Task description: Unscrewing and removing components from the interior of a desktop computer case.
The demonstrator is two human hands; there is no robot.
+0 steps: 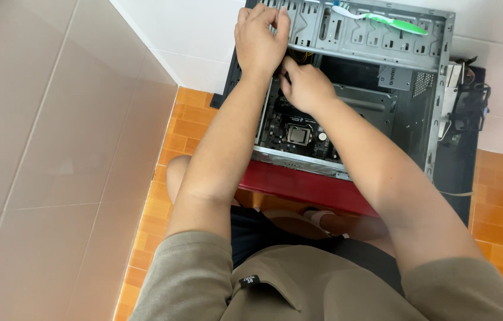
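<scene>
An open grey metal computer case (436,89) lies on its side on a red stand (299,185). Inside it a dark motherboard (290,128) with a bare processor socket (298,135) shows. My left hand (258,37) is closed over the case's upper left edge by the drive bays. My right hand (304,84) reaches into the case just below it, fingers curled at something small that I cannot make out. A green and white toothbrush (391,21) lies across the top of the drive cage.
A black side panel (456,172) with loose cables (470,101) lies to the right of the case. The floor is orange tile (501,208), with beige and white wall tiles (55,148) on the left. My knees show under the stand.
</scene>
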